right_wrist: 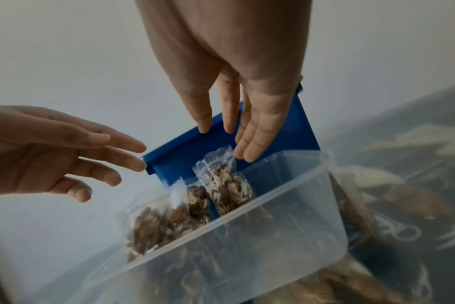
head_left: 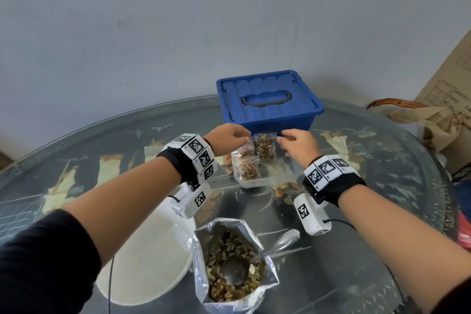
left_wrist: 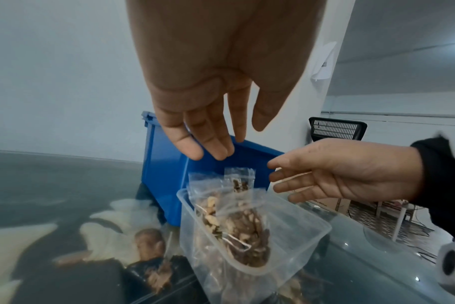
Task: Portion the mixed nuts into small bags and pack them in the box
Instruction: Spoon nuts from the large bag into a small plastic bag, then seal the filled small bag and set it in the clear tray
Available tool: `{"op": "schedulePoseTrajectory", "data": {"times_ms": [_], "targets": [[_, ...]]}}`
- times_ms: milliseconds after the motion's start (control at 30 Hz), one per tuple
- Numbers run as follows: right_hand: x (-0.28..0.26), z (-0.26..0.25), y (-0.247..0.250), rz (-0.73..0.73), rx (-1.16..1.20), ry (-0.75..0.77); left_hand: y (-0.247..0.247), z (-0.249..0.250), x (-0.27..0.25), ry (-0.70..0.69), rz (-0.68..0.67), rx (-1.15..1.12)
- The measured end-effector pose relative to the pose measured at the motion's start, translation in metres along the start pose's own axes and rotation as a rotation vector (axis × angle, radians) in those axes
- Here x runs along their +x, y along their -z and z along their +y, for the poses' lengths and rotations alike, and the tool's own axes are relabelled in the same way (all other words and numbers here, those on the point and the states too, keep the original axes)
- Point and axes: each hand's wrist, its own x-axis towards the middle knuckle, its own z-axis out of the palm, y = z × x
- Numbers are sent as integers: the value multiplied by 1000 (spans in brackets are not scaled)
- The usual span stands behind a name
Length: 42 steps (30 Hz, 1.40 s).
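Both hands hover over the clear rectangular plastic container, which sits on the glass table just in front of the lidded blue plastic box. The left hand and right hand have straight, relaxed fingers and hold nothing (the wrist views show gaps). Three small clear bags of mixed nuts stand in the container. Nearer, a metal spoon rests in the open foil nut pouch
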Motion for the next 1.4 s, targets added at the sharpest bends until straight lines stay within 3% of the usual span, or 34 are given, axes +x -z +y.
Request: {"op": "schedulePoseTrajectory", "data": {"times_ms": [200, 400, 633, 800, 900, 1200, 1400], "targets": [[-49, -11, 17, -89, -154, 189, 18, -17, -55, 40, 77, -12], [-91, 0, 19, -161, -298, 247, 19, -49, -124, 166, 152, 97], [-134, 30, 0, -233, -423, 202, -13, -76, -184, 296, 2, 308], [-144, 59, -24, -271, -529, 184, -48, -97, -191, 375, -165, 422], [-138, 77, -37, -333, -593, 183, -64, -106, -186, 398, -186, 466], [-132, 96, -50, -403, -828, 186, -82, -107, -174, 397, -113, 525], [-132, 98, -49, -398, -799, 190, -71, -114, -175, 433, 53, 292]]}}
